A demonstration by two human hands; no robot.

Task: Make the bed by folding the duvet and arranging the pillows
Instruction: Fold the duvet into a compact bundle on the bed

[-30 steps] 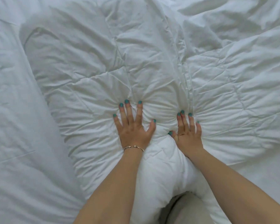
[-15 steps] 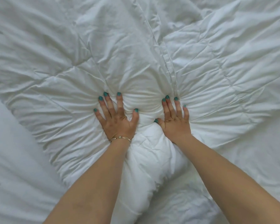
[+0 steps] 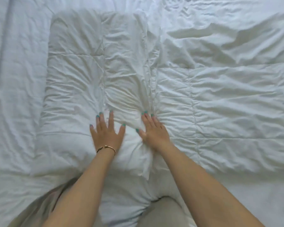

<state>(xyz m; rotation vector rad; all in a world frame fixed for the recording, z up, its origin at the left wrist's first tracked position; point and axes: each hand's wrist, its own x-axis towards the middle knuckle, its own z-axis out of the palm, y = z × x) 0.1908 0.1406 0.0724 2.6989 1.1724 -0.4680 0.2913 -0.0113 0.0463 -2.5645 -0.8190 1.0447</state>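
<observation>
Head view, only one there is: white duvet [image 3: 203, 89] spread over the bed, filling most of the pic, rumpled w/ quilting lines and a seam running away from the person. Left hand [image 3: 107, 134] lies flat on it, fingers [image 3: 111, 118] straight and splayed, palm down, pressing, not gripping; thin gold bangle [image 3: 107, 149] at the wrist. Right hand [image 3: 154, 131] flat too, just beside the left, fingers straight and pressed into the fabric, thumb out toward the other hand; grasping nothing as far as I can see. Between the two hands a puffed ridge of duvet bulges up, creases fanning out from the fingertips. Key relation: duvet's bulk lies ahead of and to the right of both hands; a folded or doubled strip, long axis running straight away from the person, sits directly in front of the left hand, its near end under the palms. The right hand's nearer the big loose spread; the left's nearer the duvet's edge, w/ plain sheet [image 3: 15, 79] beyond. No pillows visible, so prob. still at the smoothing/folding stage, pillows to come. Pale trouser legs at the bottom, the person's knees up against the bed's near side.
</observation>
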